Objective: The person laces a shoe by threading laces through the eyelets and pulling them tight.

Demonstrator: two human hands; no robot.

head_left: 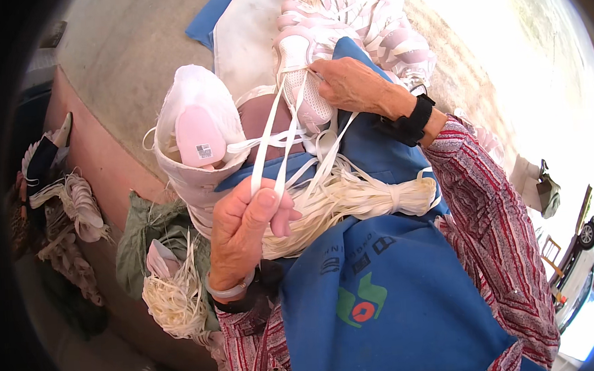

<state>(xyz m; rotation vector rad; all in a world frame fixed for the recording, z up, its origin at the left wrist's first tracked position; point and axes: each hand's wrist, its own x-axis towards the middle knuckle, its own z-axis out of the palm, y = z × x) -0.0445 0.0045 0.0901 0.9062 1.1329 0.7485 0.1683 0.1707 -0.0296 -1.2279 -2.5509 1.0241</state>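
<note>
Between my hands is a pale pink and white sneaker (297, 54), its toe pointing away from me. Two strands of a white shoelace (268, 141) run from its eyelets down to my left hand (248, 221), which pinches them taut between thumb and fingers. My right hand (352, 83) is closed at the sneaker's right edge, beside the eyelets. Its fingertips are partly hidden, so whether they also grip the lace does not show. Across my lap lies a thick bundle of cream-white laces (351, 195), tied near its right end.
To the left stands a white and pink shoe-like piece (194, 140) with a labelled pink tongue. Several pink and white sneakers (397, 42) are piled beyond. A blue apron (383, 295) covers my lap. More laces (175, 299) hang lower left, beside a pink ledge (109, 121).
</note>
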